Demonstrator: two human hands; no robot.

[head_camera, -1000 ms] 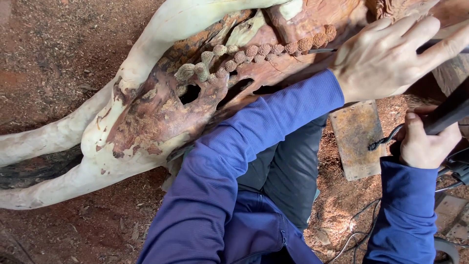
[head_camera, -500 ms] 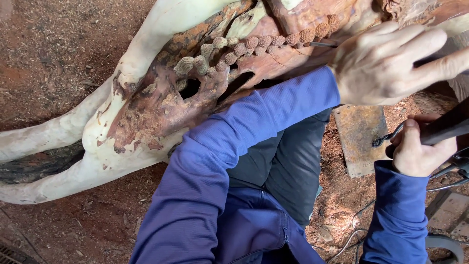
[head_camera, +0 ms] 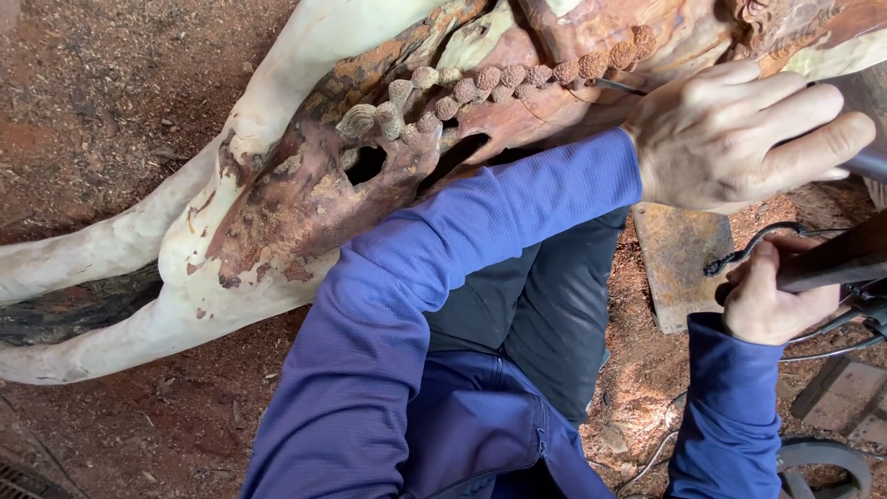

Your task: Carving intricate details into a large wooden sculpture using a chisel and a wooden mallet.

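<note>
**Two hands on a carving tool at a wood sculpture**

Where the carved wood (head_camera: 305, 194) runs across the top of the view, pale on its outer limbs and reddish brown in the worked middle, both hands meet at its right end. The left hand (head_camera: 739, 134) lies palm down with its fingers stretched toward the right edge, its grip closed loosely over a grey metal shaft (head_camera: 868, 164) that passes under the fingers. A thin dark tip (head_camera: 617, 86) sticks out from beneath the left hand and touches the wood just below a row of small carved knobs (head_camera: 517, 79). The right hand (head_camera: 771, 296) sits lower, its grip shut tight around a dark handle (head_camera: 832, 263) that slants up toward the right edge.

The handle and the shaft are both cut off by the frame, so I cannot tell whether they join into one tool. The left palm hides how the tip connects to the shaft. A black cord (head_camera: 753, 242) loops just above the right hand; its far end is lost behind the handle. A rusty metal plate (head_camera: 679, 263) lies on the sawdust-covered ground (head_camera: 111, 83) between the hands and the dark trousers (head_camera: 545, 314). Blue sleeves (head_camera: 416, 305) cover both arms.
</note>
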